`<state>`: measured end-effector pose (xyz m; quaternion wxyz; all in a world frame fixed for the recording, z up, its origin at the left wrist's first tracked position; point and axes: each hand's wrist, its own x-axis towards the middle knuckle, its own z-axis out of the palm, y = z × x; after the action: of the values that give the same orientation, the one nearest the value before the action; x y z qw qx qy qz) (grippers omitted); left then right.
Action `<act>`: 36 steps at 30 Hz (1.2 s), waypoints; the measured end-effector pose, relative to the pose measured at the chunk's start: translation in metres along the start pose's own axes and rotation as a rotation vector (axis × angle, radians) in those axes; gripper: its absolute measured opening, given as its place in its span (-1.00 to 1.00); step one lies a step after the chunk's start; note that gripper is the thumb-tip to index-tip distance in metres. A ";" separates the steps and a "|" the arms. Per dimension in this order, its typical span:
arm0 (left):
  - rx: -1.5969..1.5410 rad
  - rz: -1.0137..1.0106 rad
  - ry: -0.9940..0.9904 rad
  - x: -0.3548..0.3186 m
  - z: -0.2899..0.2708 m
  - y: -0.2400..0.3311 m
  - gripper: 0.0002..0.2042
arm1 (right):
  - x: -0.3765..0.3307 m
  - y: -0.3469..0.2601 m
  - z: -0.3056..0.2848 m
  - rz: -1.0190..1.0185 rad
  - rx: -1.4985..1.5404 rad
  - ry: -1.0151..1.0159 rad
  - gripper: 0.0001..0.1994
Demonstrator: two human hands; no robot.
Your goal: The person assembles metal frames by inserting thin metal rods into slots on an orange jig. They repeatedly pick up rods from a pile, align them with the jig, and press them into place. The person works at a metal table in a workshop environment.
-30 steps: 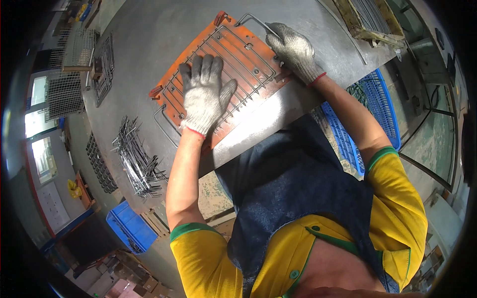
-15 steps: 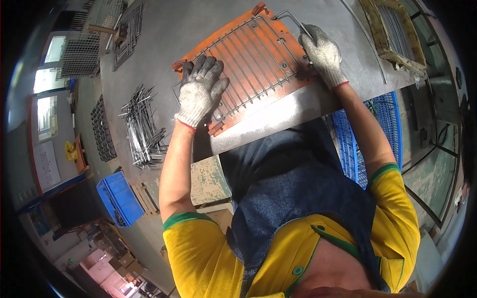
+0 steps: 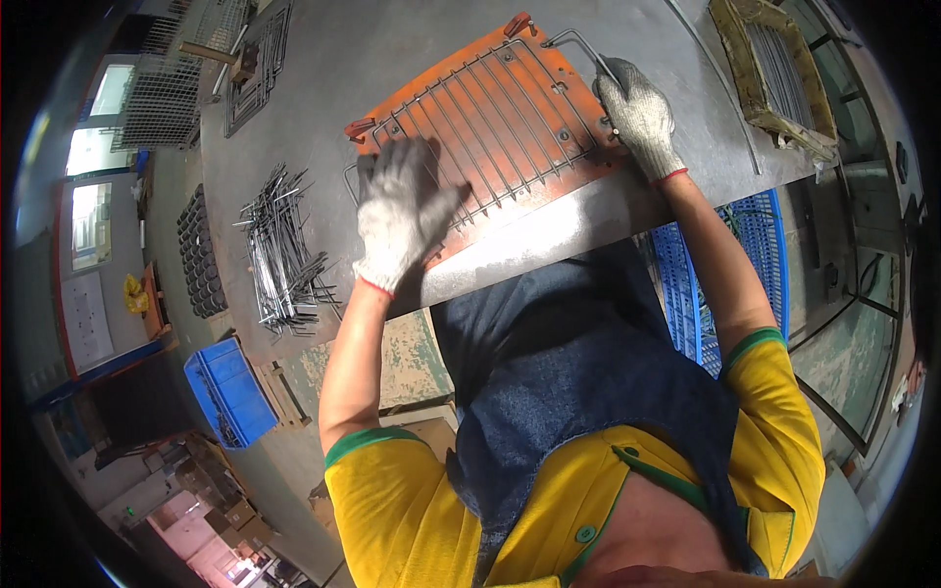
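A wire rack with several parallel rods lies on an orange metal plate, tilted across the grey worktable. It has a bent wire handle at each side. My left hand, in a grey-and-white work glove, is over the plate's left end with fingers apart, slightly blurred. It hides that corner of the rack; whether it touches the wires I cannot tell. At the right end, my gloved right hand has its fingers curled round the rack's right handle.
Loose metal rods lie heaped on the table at left. A hammer rests on wire frames at the far left. A wooden box of rods stands far right. Below the table are a blue crate and a blue bin.
My left hand has shifted slightly right and nearer, over the plate's lower left corner, its fingers spread. The right hand stays at the handle; rack and plate look nearly unmoved.
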<state>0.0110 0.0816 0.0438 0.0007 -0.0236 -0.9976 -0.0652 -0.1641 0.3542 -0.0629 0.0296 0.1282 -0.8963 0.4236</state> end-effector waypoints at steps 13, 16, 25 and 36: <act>0.101 0.229 0.057 -0.002 0.019 0.000 -0.27 | -0.001 -0.003 0.002 -0.010 0.012 0.050 -0.64; 0.108 0.210 0.042 -0.001 0.022 0.002 -0.29 | 0.000 -0.001 0.003 -0.038 0.018 0.065 -0.64; 0.188 0.272 0.062 0.008 0.017 -0.001 -0.50 | -0.002 -0.005 0.000 -0.051 -0.008 0.079 -0.64; -0.250 -0.002 -0.037 0.015 0.010 0.014 -0.53 | -0.004 -0.011 -0.004 -0.003 0.028 0.042 -0.64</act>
<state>-0.0037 0.0975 0.0358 -0.0206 -0.0235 -0.9815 -0.1887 -0.1573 0.3513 -0.0527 0.0474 0.1212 -0.8892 0.4386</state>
